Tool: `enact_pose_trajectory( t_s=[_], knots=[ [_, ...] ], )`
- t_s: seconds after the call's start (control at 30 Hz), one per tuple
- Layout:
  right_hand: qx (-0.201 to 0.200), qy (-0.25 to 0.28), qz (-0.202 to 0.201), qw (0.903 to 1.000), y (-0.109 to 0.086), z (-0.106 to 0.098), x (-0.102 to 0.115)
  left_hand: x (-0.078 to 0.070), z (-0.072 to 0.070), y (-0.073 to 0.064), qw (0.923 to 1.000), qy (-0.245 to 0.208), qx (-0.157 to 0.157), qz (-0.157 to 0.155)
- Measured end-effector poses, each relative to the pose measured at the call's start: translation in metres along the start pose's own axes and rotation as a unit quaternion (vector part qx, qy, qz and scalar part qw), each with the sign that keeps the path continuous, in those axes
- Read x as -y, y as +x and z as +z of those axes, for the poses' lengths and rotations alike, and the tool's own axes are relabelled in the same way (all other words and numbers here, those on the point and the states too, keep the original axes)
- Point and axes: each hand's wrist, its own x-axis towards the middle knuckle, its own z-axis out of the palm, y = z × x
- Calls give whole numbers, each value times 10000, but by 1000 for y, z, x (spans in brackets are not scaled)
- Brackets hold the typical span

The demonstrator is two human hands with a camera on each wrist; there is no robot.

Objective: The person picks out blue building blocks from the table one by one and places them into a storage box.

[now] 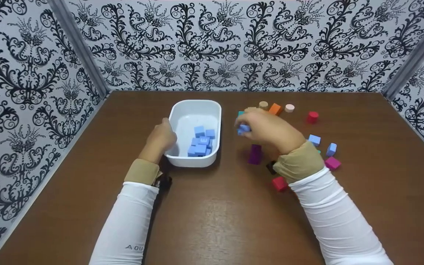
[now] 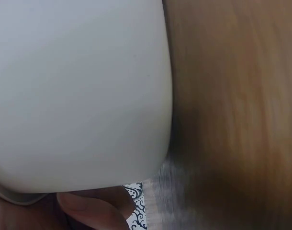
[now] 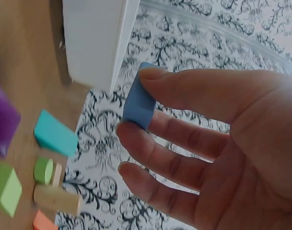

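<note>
My left hand [image 1: 161, 136] grips the left rim of a white plastic tub [image 1: 193, 162]; in the left wrist view the fingers [image 2: 95, 211] curl at the rim beside the tub's white wall [image 2: 84, 96]. Several light blue blocks [image 1: 200, 149] lie piled in the tub's near right part, one marked with a letter E. Right of the tub, my right hand [image 1: 271, 129] pinches a blue block [image 3: 140, 98] between thumb and fingertips, held above the table. Part of that block is hidden by the fingers in the head view.
Under and around the right arm lie a purple block [image 1: 255, 154], a red block [image 1: 280, 183], a magenta block [image 1: 332, 163], two more blue blocks [image 1: 314, 140] and a red cylinder [image 1: 312, 117]. An orange block [image 1: 275, 109] sits farther back. Patterned walls [image 1: 234, 48] enclose the wooden table.
</note>
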Motion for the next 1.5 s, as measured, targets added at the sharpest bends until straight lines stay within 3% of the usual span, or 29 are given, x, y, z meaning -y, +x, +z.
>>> enact_pose_trajectory(
  t_s=[0.3, 0.6, 0.8, 1.1, 1.5],
  knots=[
    [-10, 183, -315, 9993, 28, 16, 36, 3, -1, 1, 9999, 46, -18, -110],
    [39, 335, -468, 9983, 51, 46, 67, 5, 0, 1, 9999, 4, -91, 60],
    [-412, 302, -999, 9937, 60, 70, 72, 4, 0, 0, 9999, 31, -113, 124],
    [-839, 652, -1458, 9836, 68, 93, 74, 4, 1, 2, 9998, 96, -127, 137],
    [-598, 823, -1228, 9872, 70, 100, 68, 2, 1, 2, 9998, 105, -142, 98]
  ],
)
